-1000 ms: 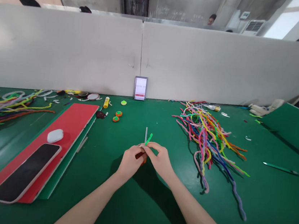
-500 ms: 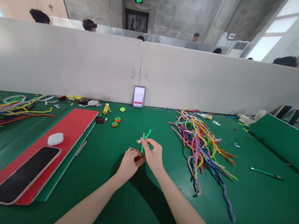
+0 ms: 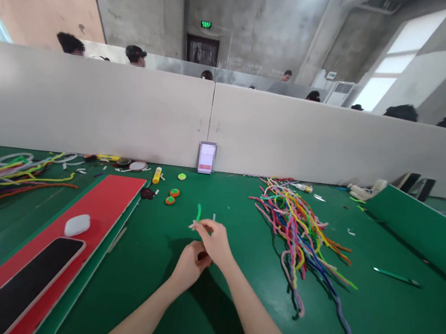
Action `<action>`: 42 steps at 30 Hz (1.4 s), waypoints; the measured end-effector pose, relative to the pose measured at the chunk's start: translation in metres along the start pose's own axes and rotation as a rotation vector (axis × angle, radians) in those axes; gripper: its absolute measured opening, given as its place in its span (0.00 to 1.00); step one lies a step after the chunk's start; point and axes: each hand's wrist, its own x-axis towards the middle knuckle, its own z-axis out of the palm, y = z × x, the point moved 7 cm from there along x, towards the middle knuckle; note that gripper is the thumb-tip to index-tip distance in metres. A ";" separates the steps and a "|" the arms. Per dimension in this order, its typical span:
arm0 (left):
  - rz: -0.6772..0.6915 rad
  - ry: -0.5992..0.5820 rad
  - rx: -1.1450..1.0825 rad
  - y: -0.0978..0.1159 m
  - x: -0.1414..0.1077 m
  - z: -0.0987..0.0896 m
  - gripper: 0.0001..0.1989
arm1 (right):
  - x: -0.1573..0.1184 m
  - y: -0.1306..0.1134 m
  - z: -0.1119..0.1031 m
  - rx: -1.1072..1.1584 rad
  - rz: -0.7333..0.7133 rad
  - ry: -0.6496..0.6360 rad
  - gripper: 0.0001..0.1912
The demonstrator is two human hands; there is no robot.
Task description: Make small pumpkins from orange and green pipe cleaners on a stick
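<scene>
A short fuzzy green pipe cleaner (image 3: 199, 212) is pinched between the thumb and fingers of my right hand (image 3: 217, 242), its free end pointing up. Just below and to the left, my left hand (image 3: 190, 263) is closed with curled fingers close against the right; what it holds is hidden. The tip of a thin grey stick (image 3: 214, 217) shows behind my right hand, its lower part covered. Beyond the hands lie two small orange pipe-cleaner coils with green tops (image 3: 172, 196) and a yellow-green coil (image 3: 181, 176).
To the right spreads a pile of coloured pipe cleaners (image 3: 301, 225); another bunch (image 3: 14, 176) lies far left. A phone (image 3: 25, 283) and a white case (image 3: 77, 225) rest on a red board (image 3: 109, 196). A glue stick (image 3: 157, 175), tweezers (image 3: 395, 276) and a propped screen (image 3: 206, 158) stand or lie around.
My right hand has swung the green pipe cleaner to the left of the grey stick. The camera view has tilted up, so the scene sits lower.
</scene>
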 end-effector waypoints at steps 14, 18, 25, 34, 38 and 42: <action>-0.118 0.076 -0.123 -0.004 0.003 -0.017 0.11 | -0.022 0.008 0.002 -0.273 -0.055 -0.052 0.19; -0.091 0.052 -0.173 0.003 0.000 -0.008 0.12 | -0.024 0.016 -0.003 -0.328 -0.055 -0.010 0.19; -0.163 -0.031 -0.289 0.007 -0.007 0.008 0.11 | -0.022 0.018 -0.015 -0.393 -0.035 0.024 0.20; -0.167 -0.078 -0.307 0.007 -0.005 0.011 0.06 | -0.025 0.013 -0.014 -0.444 -0.098 0.000 0.19; -0.192 -0.094 -0.301 0.010 -0.004 0.007 0.04 | -0.021 0.012 -0.021 -0.312 -0.025 0.021 0.18; -0.187 -0.040 -0.383 0.012 0.000 -0.008 0.13 | -0.012 0.023 -0.027 0.042 0.126 0.048 0.23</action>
